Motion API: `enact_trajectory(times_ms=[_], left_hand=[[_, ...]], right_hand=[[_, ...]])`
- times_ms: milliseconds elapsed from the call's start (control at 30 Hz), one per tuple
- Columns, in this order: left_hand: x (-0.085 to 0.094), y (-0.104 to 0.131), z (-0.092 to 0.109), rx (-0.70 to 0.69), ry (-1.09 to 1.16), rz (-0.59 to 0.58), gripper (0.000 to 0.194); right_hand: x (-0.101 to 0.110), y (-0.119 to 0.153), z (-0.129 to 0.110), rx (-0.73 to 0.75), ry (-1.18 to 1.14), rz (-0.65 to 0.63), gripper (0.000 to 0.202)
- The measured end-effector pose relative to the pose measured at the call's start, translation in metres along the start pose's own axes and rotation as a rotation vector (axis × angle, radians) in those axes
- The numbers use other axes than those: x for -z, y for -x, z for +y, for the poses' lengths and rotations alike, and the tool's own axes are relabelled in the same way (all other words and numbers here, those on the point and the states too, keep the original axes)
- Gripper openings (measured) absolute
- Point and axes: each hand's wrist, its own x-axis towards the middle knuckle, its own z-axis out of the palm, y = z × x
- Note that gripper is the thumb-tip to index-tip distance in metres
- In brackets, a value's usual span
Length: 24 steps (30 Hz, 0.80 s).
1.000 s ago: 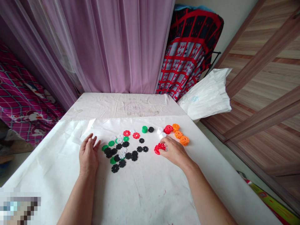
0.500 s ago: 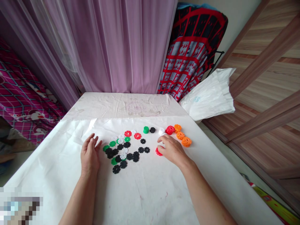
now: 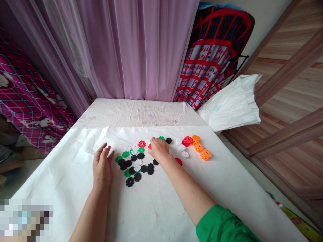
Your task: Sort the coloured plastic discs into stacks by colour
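Observation:
My left hand (image 3: 102,166) rests on its edge on the white-covered table, its fingers slightly curled and apart, holding nothing. Left of centre lie loose notched plastic snowflake discs: several black discs (image 3: 130,182), green discs (image 3: 125,154), white discs (image 3: 137,166) and a red disc (image 3: 141,144). My right hand (image 3: 159,149) reaches over the far right of this spread. Its fingers are closed at another red disc (image 3: 149,146), mostly hidden beneath them. The hand also partly covers a green stack (image 3: 162,138) and a black disc (image 3: 155,162).
To the right are white discs (image 3: 185,154), a red pile (image 3: 187,140), another red disc (image 3: 179,161) and orange stacks (image 3: 206,154). A white plastic bag (image 3: 232,104) hangs at the table's right edge. Purple curtains (image 3: 141,50) hang behind the table (image 3: 156,215).
My right hand has moved left from the white and red discs to the loose spread. White discs it covered now show. My left hand keeps its pose; the view has shifted slightly.

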Motion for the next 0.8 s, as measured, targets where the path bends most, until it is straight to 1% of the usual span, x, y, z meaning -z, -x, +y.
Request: enact_trajectory(times_ms=[100,167,267,367,433,500,567,667,800], left_hand=[[-0.001,0.000,0.001,-0.001,-0.007,0.001,0.022],[0.000,0.000,0.000,-0.005,-0.009,0.004,0.021],[0.000,0.001,0.000,-0.011,-0.005,-0.002,0.021],[-0.001,0.002,0.002,-0.005,0.003,-0.001,0.021],[-0.002,0.002,0.003,0.001,0.010,0.008,0.021],[-0.003,0.003,0.003,0.003,0.012,0.013,0.021],[-0.003,0.002,0.003,0.001,0.010,0.010,0.021],[-0.002,0.001,0.001,-0.007,0.008,-0.001,0.020],[-0.001,0.000,0.000,-0.011,0.004,-0.011,0.020]], right_hand=[[0.004,0.002,0.000,-0.011,-0.020,-0.013,0.037],[0.009,0.010,0.008,0.009,-0.057,0.029,0.038],[0.020,0.032,0.035,0.013,-0.161,0.097,0.035],[0.029,0.060,0.069,-0.031,-0.225,0.079,0.029],[0.030,0.077,0.088,-0.064,-0.225,0.069,0.028],[0.026,0.088,0.100,-0.087,-0.215,0.065,0.029],[0.019,0.093,0.105,-0.091,-0.193,0.072,0.029],[0.008,0.094,0.106,-0.069,-0.147,0.092,0.026],[0.003,0.093,0.104,-0.039,-0.123,0.092,0.029]])
